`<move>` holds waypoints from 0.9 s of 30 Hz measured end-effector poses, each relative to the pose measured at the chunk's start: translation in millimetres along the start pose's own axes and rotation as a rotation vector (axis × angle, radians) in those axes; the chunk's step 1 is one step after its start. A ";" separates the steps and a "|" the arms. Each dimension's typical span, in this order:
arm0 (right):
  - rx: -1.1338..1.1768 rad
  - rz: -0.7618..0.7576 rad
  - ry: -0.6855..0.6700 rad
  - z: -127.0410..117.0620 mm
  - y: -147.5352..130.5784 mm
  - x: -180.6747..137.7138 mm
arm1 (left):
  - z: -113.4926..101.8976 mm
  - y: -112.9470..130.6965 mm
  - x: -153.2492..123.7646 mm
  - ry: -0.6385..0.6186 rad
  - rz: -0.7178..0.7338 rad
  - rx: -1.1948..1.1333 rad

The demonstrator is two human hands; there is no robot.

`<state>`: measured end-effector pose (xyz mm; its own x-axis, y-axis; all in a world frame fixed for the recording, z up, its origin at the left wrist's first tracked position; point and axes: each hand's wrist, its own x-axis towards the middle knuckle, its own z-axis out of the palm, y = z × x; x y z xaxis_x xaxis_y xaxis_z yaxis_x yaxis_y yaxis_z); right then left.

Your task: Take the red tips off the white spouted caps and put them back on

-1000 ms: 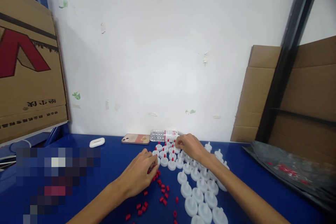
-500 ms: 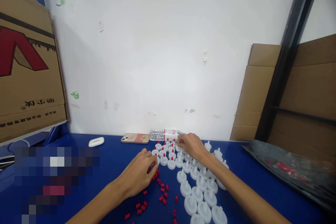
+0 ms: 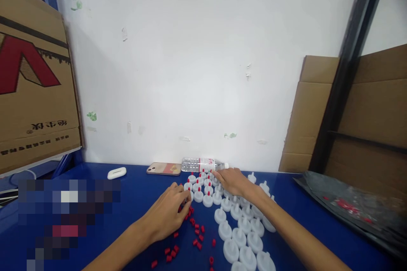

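Note:
Several white round lids [image 3: 231, 250] with upright nozzles stand in rows on the blue table; those at the back left wear small red caps [image 3: 207, 193]. My right hand [image 3: 232, 181] reaches over the back rows, fingers close together, its fingertips at a red cap on one nozzle. My left hand [image 3: 170, 211] rests low beside the capped lids, its fingers curled down over a loose scatter of red caps [image 3: 197, 226]. The left fingertips are partly hidden, so what they pinch is unclear. The right forearm covers some of the lids.
Against the wall lie a clear water bottle [image 3: 190, 164] and a phone [image 3: 163, 168]. A white earphone case [image 3: 116, 173] is at the left. On the right sits a dark plastic bag [image 3: 352, 207] with red pieces inside. Cardboard boxes [image 3: 34, 89] flank the table [image 3: 133, 194].
My right hand has shifted slightly, its fingers lower and more stretched toward the nozzle, showing the bottle's white cap. My left hand has barely moved.

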<state>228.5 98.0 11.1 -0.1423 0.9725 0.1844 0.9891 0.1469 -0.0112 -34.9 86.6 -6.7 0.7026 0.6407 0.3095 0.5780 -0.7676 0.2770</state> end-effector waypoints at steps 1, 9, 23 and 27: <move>-0.005 -0.011 -0.004 -0.2 -0.8 -0.8 | -0.1 -0.2 0.5 0.001 -0.001 0.002; -0.021 -0.057 0.181 -23.5 -20.9 -7.5 | -5.7 0.0 3.0 0.138 -0.072 -0.015; 0.099 -0.593 0.238 -48.7 -80.5 -31.5 | -6.3 -0.5 5.4 0.287 -0.040 -0.179; 0.093 -0.621 0.251 -47.6 -76.8 -28.8 | -8.5 2.7 3.8 0.307 -0.055 -0.157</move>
<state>158.4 50.1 53.4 -0.6589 0.6326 0.4071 0.7176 0.6909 0.0878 -34.2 87.1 2.9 0.5004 0.6745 0.5428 0.5239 -0.7351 0.4303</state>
